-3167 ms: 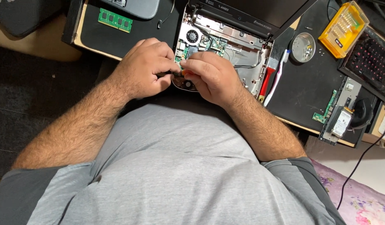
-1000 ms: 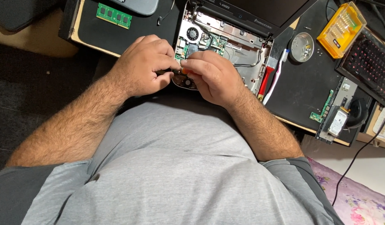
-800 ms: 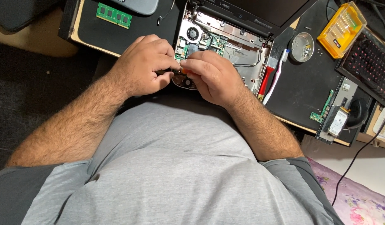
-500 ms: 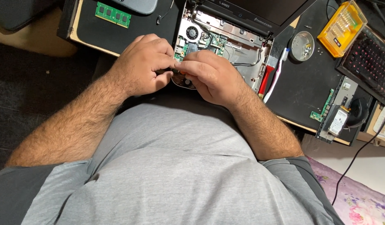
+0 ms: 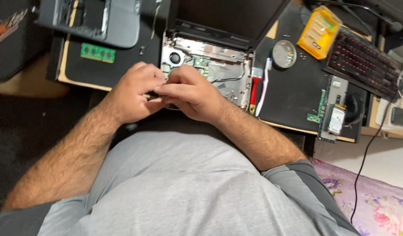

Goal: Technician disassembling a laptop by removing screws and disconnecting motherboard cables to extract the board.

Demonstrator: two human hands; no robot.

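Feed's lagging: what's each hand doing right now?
Left hand: fingers curled at the open laptop; hold cannot be told.
Right hand: same, fingers pinched there.

green memory stick (image 5: pixel 97 52), yellow bit case (image 5: pixel 319 32), red-handled tool (image 5: pixel 253 89), grey shirt (image 5: pixel 188 192)

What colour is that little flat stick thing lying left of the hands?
Green. The memory stick shows best in the head view, lying on the black mat.
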